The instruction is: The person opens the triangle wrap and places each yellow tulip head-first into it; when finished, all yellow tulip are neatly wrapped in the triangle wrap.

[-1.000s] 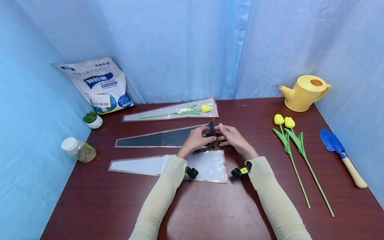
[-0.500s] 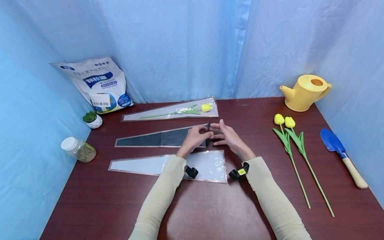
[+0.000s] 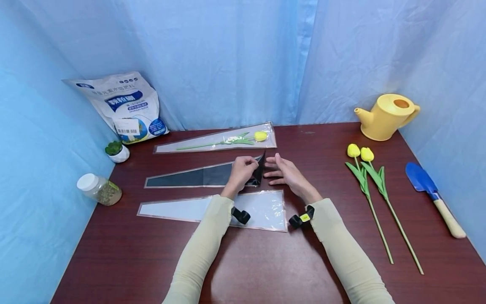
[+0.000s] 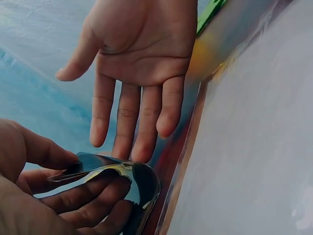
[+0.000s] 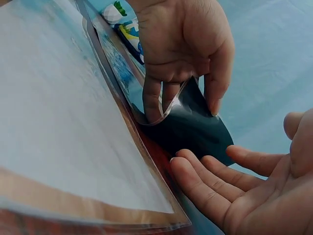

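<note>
A long black tapered flower sleeve [image 3: 182,179] with a clear border lies across the middle of the table, its wide right end bent upward. My left hand [image 3: 241,173] pinches that raised end between thumb and fingers; in the right wrist view the black film [image 5: 195,132] curls up from the thumb, and other fingers show behind it. My right hand [image 3: 289,175] is just to the right, fingers extended and spread. Its fingertips [image 5: 186,169] are close to the film; whether they touch it I cannot tell. In the left wrist view the right palm [image 4: 146,54] faces the camera.
A white sleeve [image 3: 262,207] lies nearer, and a sleeve [image 3: 167,149] holding a yellow tulip [image 3: 260,136] farther back. Two tulips [image 3: 366,155], a blue trowel [image 3: 421,179] and a yellow watering can [image 3: 381,120] are right. A fertilizer bag [image 3: 125,107], succulent [image 3: 119,154] and jar [image 3: 100,190] are left.
The black sleeve's wide end has been bent leftward and up. My left hand has shifted slightly left with it, and my right hand has also moved a little left, fingers still extended.
</note>
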The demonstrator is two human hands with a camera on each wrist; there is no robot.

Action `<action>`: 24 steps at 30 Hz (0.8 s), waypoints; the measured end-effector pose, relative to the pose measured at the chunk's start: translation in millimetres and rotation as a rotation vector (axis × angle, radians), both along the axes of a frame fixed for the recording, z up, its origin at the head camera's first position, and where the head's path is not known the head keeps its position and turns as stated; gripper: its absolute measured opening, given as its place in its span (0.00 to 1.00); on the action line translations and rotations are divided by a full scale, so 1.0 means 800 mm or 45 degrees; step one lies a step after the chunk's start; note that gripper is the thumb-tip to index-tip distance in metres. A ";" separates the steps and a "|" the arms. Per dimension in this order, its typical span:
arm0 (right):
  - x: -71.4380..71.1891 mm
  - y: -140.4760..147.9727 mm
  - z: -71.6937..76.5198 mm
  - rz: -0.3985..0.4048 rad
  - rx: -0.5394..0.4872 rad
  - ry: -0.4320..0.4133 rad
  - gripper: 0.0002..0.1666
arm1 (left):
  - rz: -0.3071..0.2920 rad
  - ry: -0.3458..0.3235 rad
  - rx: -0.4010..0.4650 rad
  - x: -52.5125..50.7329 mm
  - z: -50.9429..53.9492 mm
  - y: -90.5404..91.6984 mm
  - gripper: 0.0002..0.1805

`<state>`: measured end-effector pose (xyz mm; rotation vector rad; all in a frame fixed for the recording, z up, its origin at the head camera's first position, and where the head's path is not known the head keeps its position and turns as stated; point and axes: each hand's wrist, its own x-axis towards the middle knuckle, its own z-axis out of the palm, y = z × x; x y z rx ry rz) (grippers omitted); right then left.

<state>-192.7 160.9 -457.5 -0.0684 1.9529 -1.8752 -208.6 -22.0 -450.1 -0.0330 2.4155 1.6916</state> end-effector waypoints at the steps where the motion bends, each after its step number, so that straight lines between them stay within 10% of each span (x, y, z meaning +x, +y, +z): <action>1: 0.000 -0.001 0.000 -0.008 -0.005 -0.012 0.41 | 0.009 0.002 0.004 0.000 0.000 0.000 0.11; 24: -0.037 -0.014 0.005 -0.132 0.248 -0.158 0.37 | 0.174 -0.022 -0.010 0.002 -0.005 0.003 0.07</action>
